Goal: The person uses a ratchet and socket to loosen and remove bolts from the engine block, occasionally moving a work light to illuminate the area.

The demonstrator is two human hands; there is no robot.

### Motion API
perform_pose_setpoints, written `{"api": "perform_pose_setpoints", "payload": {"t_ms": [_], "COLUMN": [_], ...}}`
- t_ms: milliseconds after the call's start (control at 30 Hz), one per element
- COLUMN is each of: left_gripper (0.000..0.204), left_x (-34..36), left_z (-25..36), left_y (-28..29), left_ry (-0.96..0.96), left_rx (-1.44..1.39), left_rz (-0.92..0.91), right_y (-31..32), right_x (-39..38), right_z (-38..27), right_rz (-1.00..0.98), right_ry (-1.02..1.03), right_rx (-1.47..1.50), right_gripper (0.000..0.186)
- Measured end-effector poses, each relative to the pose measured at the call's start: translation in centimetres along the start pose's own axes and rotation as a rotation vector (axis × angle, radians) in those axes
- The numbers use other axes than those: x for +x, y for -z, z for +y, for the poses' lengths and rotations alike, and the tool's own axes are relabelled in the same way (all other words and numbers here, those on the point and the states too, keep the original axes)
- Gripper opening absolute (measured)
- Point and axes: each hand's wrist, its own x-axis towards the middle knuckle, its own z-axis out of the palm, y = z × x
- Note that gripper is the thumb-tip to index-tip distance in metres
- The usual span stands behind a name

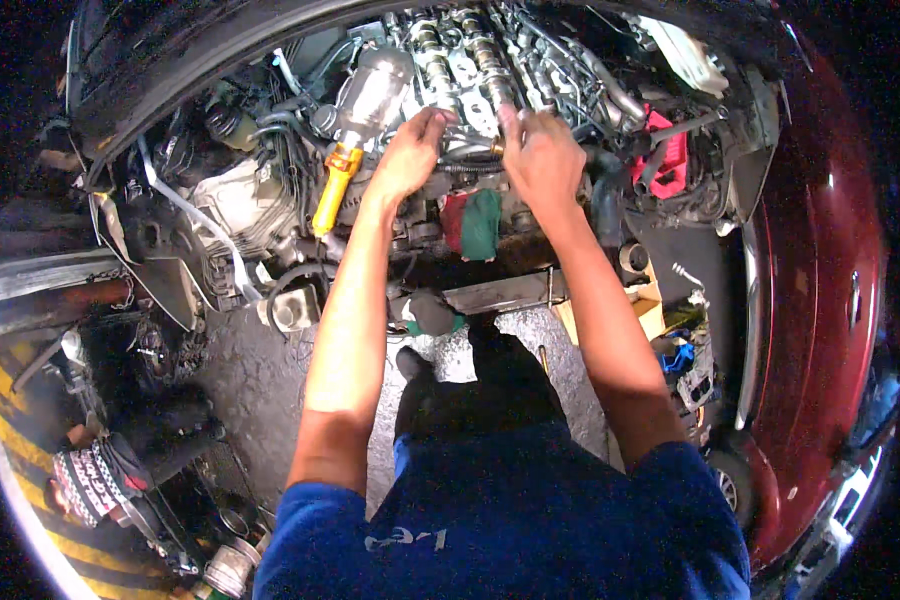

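Two camshafts lie bare in the open engine (pixel 465 70), a left camshaft (pixel 430 45) and a right camshaft (pixel 485 55). My left hand (pixel 408 158) is at the near end of the left one, thumb and fingers pinched together; whatever is between them is hidden. Closed fingers of my right hand (pixel 545 158) rest at the near end of the right camshaft and seem to grip it. Just left of my left hand, a lit work lamp with a yellow handle (pixel 336 190) leans over the engine. Red cloth (pixel 454 222) and green cloth (pixel 482 225) lie below, between my forearms.
A pink-red tray (pixel 663 155) sits at the right of the engine bay. Hoses and cables run along both sides. A cardboard box (pixel 646 312) and loose parts lie at the lower right, beside a dark red car (pixel 820 260). Grey wet-looking floor (pixel 255 375) spreads below.
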Motion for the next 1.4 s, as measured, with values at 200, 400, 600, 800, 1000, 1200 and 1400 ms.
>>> {"api": "perform_pose_setpoints", "payload": {"t_ms": [200, 400, 600, 800, 1000, 1200, 1400], "left_gripper": [0.039, 0.029, 0.042, 0.042, 0.043, 0.045, 0.044], "left_x": [1.0, 2.4, 1.9, 0.9, 0.3, 1.7, 1.3], "left_z": [0.6, -2.2, -1.8, -1.4, -0.7, -2.2, -1.9], "left_y": [-1.8, -0.9, -2.1, -1.3, -1.7, -1.1, -2.8], "left_ry": [0.032, -0.154, 0.082, 0.157, 0.153, 0.100, 0.208], "left_rx": [0.126, 0.218, 0.048, 0.022, 0.033, 0.093, -0.107], "left_rz": [-0.080, -0.008, -0.015, -0.029, -0.015, 0.013, -0.072], "right_y": [-0.1, 0.2, -0.4, -0.8, -0.4, -0.5, -0.9], "right_x": [0.7, 1.1, 0.5, 0.3, 0.9, 1.4, 0.7], "right_z": [1.0, -2.6, -0.5, -0.6, 0.1, -0.5, 1.2], "right_rz": [0.213, 0.218, 0.114, 0.057, 0.049, 0.041, 0.075], "right_ry": [-0.786, -0.658, -0.544, -0.526, -0.530, -0.521, -0.510], "right_rx": [0.261, 0.090, 0.019, -0.004, 0.070, 0.147, 0.131], "right_gripper": [0.055, 0.041, 0.040, 0.037, 0.037, 0.035, 0.033]}}
